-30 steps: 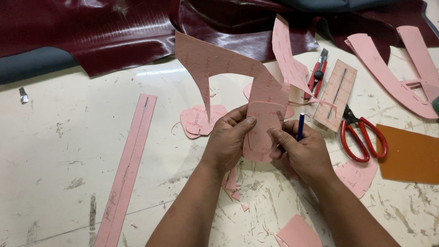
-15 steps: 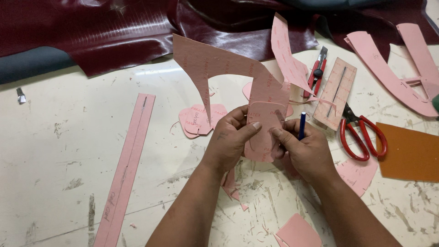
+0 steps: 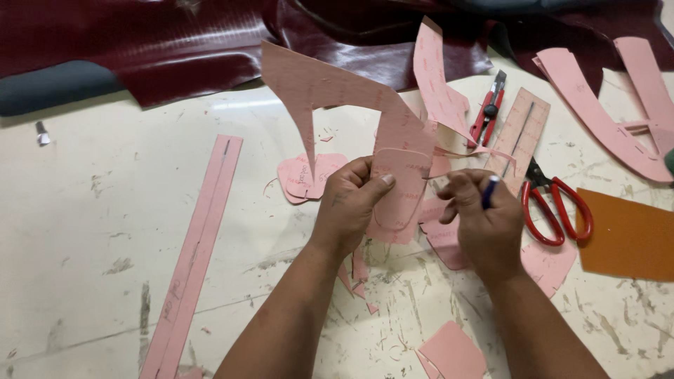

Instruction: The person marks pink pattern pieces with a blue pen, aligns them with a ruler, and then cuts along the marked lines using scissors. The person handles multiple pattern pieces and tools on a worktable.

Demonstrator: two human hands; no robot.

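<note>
nearest the camera, a small pink scrap (image 3: 451, 353) lay on the scuffed tabletop (image 3: 84, 238). above it, the left hand (image 3: 349, 203) had its grip clamped on a pink card pattern (image 3: 393, 151), thumb across the front, lifted off the surface, looked like to steady it. the right hand (image 3: 484, 217) was clenched round a blue pen (image 3: 489, 191), tip up, just beside the pattern's edge. a long pink strip (image 3: 196, 245) lay well left. red scissors (image 3: 554, 203) and an orange piece (image 3: 632, 235) sat right, a red cutter (image 3: 488, 109) farther back, dark red leather (image 3: 210, 42) along the far edge.
</note>
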